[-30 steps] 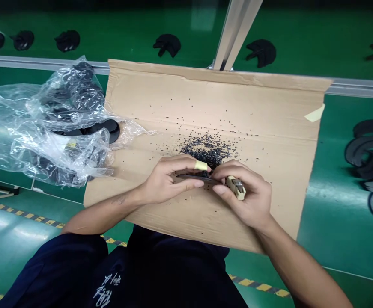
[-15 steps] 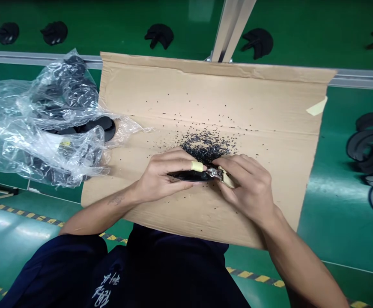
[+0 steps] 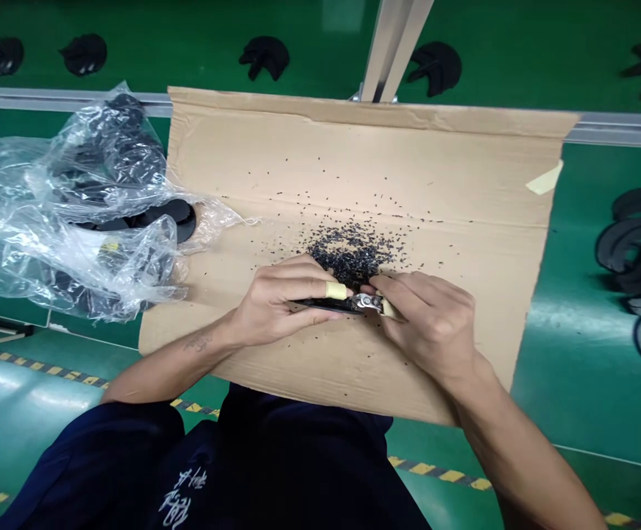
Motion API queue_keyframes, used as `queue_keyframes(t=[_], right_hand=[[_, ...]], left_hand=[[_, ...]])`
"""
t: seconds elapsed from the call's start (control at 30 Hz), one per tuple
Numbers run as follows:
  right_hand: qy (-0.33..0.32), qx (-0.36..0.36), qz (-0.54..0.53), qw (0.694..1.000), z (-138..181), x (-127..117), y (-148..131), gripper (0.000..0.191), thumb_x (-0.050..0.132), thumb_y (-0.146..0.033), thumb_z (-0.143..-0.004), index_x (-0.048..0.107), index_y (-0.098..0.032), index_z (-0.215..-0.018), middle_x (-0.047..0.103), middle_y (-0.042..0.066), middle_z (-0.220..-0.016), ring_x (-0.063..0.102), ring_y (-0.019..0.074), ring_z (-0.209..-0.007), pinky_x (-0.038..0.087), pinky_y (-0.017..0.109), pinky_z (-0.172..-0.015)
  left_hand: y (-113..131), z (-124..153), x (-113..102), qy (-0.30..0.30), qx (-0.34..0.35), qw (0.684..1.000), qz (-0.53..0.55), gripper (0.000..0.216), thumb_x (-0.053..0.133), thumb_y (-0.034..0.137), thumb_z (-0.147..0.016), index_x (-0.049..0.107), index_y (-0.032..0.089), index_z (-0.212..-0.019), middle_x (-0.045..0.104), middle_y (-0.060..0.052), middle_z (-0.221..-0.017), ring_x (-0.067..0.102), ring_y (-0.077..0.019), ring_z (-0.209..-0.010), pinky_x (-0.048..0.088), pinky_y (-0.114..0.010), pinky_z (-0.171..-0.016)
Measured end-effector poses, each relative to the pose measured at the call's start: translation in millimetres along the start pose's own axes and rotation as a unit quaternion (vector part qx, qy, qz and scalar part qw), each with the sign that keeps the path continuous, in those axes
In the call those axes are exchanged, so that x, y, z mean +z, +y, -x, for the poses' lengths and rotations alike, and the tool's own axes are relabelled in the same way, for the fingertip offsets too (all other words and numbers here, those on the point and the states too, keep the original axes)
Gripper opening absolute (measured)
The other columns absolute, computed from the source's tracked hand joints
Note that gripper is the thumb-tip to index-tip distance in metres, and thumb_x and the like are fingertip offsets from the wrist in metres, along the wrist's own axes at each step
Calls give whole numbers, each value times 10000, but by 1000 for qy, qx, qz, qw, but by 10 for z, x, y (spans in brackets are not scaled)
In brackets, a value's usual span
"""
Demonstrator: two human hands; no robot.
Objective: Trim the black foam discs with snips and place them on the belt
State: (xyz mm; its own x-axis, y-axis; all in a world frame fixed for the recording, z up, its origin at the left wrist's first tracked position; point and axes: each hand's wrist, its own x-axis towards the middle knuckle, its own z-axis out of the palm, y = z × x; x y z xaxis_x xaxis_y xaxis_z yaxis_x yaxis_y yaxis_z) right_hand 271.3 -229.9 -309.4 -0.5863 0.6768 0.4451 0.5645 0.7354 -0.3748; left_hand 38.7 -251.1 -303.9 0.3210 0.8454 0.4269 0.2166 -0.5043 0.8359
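My left hand (image 3: pixel 281 302) is closed on a thin black plastic part (image 3: pixel 328 303), gripped between thumb and fingers; yellow tape wraps one finger. Opposite it, my right hand (image 3: pixel 427 313) is wrapped round small nippers (image 3: pixel 369 301) with pale yellow handles, partly hidden by the fingers. Their metal head points left and meets the right end of the black part. Whether the jaws are apart cannot be made out. Just beyond both hands lies a heap of tiny black plastic clippings (image 3: pixel 347 254), scattered over a cardboard sheet (image 3: pixel 436 177).
Clear plastic bags (image 3: pixel 27 213) holding black parts lie on the left, overlapping the cardboard. Several curved black parts (image 3: pixel 637 243) sit on the green surface at right. A metal post (image 3: pixel 394 51) rises at the back, with more black parts (image 3: pixel 265 57) along the green surface there.
The nippers and my right hand have shifted slightly, and more of the metal head shows. The black part is tilted a little differently in my left hand. The view has moved slightly.
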Motion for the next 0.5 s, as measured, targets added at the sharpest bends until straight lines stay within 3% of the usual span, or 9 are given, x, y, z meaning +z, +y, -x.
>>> queue_keyframes(t=[0.13,0.5], right_hand=[[-21,30,-90,995,-10,19,25,115,607,-119,-911,692,-196,-909,735,59,-779,681,191,-674,498,308,-599],[-6,44,-24,999,-34,43,45,166,593,-108,-891,709,-194,-973,745,73,-811,672,215,-701,524,350,-636]], left_hand=[[-3,0,-5,3,-23,1000,-14,223,807,287,-850,755,169,-1032,769,-67,-901,691,-145,-826,565,-276,-752],[-4,9,-9,0,-9,999,-48,226,792,255,-860,724,181,-1062,763,-57,-927,693,-148,-862,566,-289,-779]])
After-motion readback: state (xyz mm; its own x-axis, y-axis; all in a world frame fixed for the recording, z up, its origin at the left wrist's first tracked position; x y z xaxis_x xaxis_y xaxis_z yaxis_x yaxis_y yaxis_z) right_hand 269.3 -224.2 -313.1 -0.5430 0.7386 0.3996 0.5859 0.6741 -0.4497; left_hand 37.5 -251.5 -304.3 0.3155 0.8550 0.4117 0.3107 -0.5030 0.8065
